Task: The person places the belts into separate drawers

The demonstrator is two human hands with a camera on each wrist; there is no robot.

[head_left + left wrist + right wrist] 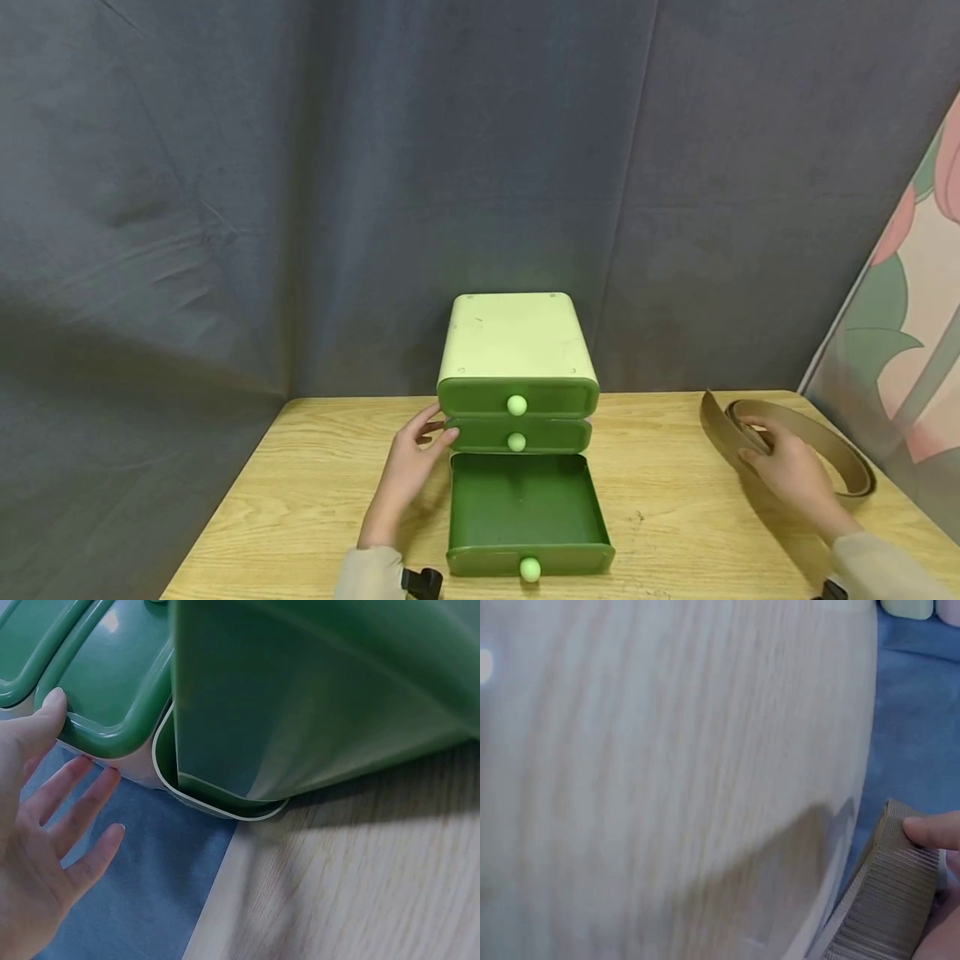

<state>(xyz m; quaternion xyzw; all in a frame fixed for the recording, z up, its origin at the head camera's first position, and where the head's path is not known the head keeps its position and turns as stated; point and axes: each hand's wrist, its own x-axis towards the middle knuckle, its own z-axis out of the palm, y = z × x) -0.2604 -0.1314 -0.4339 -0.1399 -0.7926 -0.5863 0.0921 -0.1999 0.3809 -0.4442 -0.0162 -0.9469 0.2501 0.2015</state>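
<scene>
A small cabinet (517, 337) has a pale yellow-green top and three dark green drawers with round light green knobs. The top drawer (472, 398) and middle drawer (480, 436) are closed; the bottom drawer (480, 562) is pulled out and holds nothing. My left hand (405, 471) is at the cabinet's left side, thumb on the edge of the middle drawer's front, fingers spread and nearly straight along the side. To the right, my right hand (795, 475) pinches a coiled brown ribbed belt (885, 900) between thumb and fingers. One end of the belt sticks up at the coil's left.
The cabinet and belt are on a light wooden table (322, 475). Behind it hangs a grey-blue curtain (465, 167), which also runs along the left. A panel with a floral print (892, 333) stands on the right.
</scene>
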